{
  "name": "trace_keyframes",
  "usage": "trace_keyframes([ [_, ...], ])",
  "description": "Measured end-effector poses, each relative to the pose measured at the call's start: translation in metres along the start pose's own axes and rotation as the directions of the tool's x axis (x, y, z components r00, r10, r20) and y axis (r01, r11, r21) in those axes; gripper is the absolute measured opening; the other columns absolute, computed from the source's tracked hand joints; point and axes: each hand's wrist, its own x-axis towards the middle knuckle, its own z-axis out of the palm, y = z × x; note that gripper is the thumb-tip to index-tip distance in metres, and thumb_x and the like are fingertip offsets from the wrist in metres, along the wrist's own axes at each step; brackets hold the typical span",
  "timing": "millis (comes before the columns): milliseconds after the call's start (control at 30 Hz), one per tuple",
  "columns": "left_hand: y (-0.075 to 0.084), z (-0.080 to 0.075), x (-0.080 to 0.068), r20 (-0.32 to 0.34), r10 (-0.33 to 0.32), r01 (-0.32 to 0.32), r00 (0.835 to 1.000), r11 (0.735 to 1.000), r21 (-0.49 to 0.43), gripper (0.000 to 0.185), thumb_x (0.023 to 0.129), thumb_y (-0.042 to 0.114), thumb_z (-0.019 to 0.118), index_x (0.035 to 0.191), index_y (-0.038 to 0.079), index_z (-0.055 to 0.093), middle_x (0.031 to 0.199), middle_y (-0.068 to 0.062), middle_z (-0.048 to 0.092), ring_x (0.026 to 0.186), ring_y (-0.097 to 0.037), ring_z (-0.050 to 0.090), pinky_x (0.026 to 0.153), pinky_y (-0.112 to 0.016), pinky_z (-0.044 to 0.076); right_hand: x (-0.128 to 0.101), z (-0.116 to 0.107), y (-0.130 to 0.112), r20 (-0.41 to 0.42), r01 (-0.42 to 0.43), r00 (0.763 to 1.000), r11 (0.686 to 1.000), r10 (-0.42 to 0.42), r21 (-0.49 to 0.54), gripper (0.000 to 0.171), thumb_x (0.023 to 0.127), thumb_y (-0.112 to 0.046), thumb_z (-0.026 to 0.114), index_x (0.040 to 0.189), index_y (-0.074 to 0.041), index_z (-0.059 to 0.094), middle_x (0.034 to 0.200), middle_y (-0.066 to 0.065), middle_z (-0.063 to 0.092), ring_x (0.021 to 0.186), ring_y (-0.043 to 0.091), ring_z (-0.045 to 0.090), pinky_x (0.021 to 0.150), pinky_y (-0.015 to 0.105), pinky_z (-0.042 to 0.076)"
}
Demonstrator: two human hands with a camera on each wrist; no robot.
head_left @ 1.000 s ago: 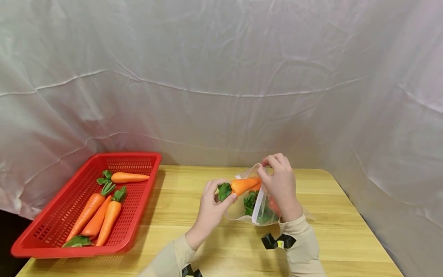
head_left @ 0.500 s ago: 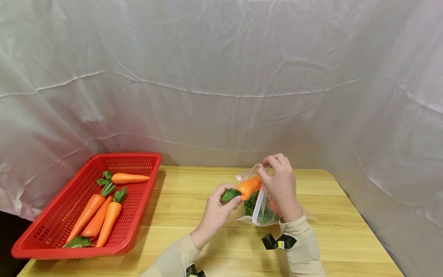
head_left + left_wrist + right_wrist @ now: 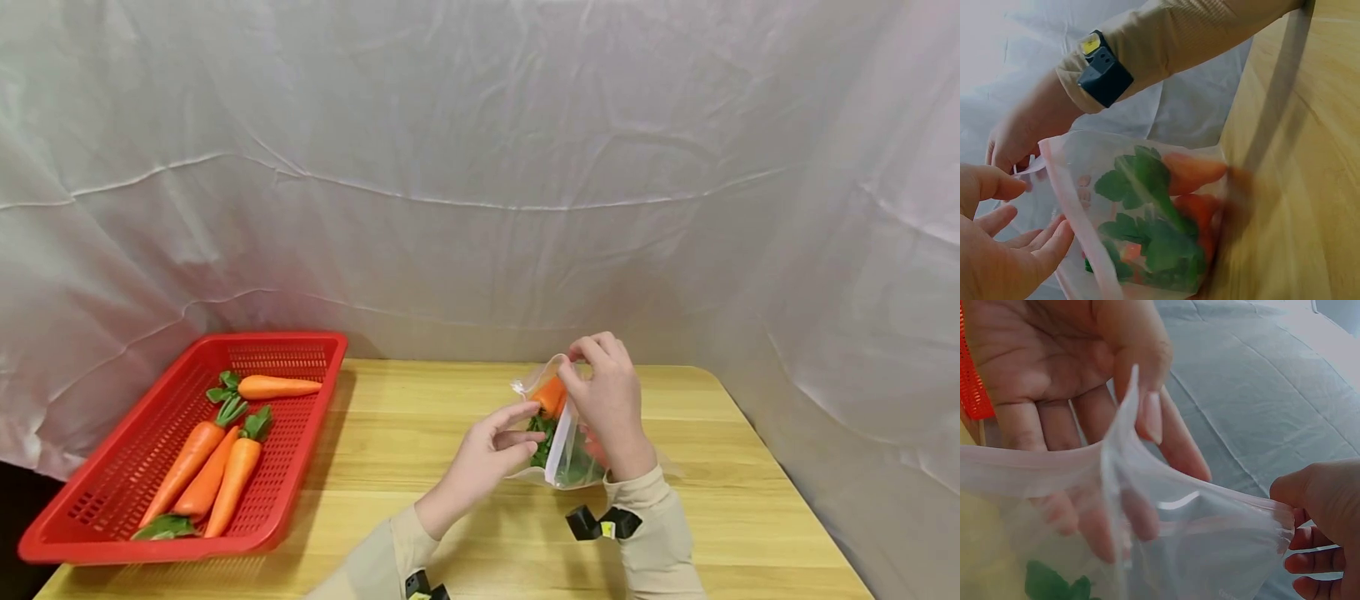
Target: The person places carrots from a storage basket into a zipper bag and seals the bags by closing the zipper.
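Near the middle of the wooden table (image 3: 420, 400), toward its right half, a clear plastic bag (image 3: 562, 450), mouth up and facing left, partly filled with carrots in the bag (image 3: 1191, 178), orange roots and green leaves pressed against the film. At the bag's upper rim, the right hand (image 3: 609, 400), fingers curled and pinching the edge of the opening, holding it raised. Just left of the mouth, the left hand (image 3: 491, 454), palm open and fingers spread and relaxed, holding nothing, fingertips close to the bag's opening and to the top of one carrot poking out there; touching the film or not, impossible to tell from the head view. In the left wrist view, the same open palm beside the pink-tinted zip edge of the bag; in the right wrist view, that palm seen through the stretched film. At the table's left end, well apart from the hands, a red basket (image 3: 300, 350) of meshed plastic, with four loose carrots (image 3: 225, 471) lying inside, three bunched together and one alone nearer the far wall. Behind everything, a wrinkled white sheet (image 3: 480, 167).
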Motion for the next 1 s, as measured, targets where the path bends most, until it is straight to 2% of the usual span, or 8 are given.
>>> trace_keyframes([
  [300,0.007,-0.005,-0.001,-0.037,0.002,-0.001,0.999,1.000,0.029,0.036,0.092,-0.001,0.058,0.128,-0.001,0.056,0.135,-0.023,0.055,0.116,-0.038,0.062,0.089,-0.023,0.054,0.001,-0.002,-0.001,0.001,-0.017,1.000,1.000,0.017,0.004,0.009,0.078,-0.007,0.073,0.078,-0.004,0.065,0.083,0.011,0.058,0.077,0.029,0.054,0.065,0.038,0.047],
  [467,0.010,-0.013,-0.007,-0.058,-0.001,0.005,0.998,0.998,0.069,0.035,0.092,0.002,0.060,0.126,0.001,0.058,0.129,-0.025,0.059,0.115,-0.039,0.062,0.089,-0.023,0.054,0.001,-0.003,-0.001,0.010,-0.036,0.999,0.999,0.036,0.000,0.009,0.078,-0.008,0.073,0.079,-0.004,0.065,0.084,0.011,0.059,0.078,0.029,0.054,0.066,0.038,0.047],
  [767,0.015,-0.042,-0.024,-0.114,-0.013,0.029,0.993,0.989,0.145,0.034,0.092,0.006,0.063,0.126,0.008,0.058,0.129,-0.016,0.060,0.115,-0.034,0.062,0.088,-0.023,0.053,0.001,-0.003,-0.002,0.015,-0.029,0.999,1.000,0.029,0.008,0.008,0.079,-0.007,0.072,0.078,-0.004,0.064,0.082,0.010,0.057,0.075,0.027,0.052,0.065,0.037,0.046],
  [1000,0.024,-0.069,-0.039,-0.181,-0.004,0.040,0.983,0.980,0.195,0.036,0.091,0.003,0.064,0.126,0.006,0.056,0.129,-0.017,0.057,0.113,-0.036,0.062,0.086,-0.025,0.055,0.001,-0.002,-0.001,0.013,-0.027,1.000,1.000,0.027,0.014,0.009,0.078,-0.007,0.072,0.078,-0.004,0.064,0.082,0.010,0.057,0.076,0.027,0.052,0.066,0.037,0.046],
])
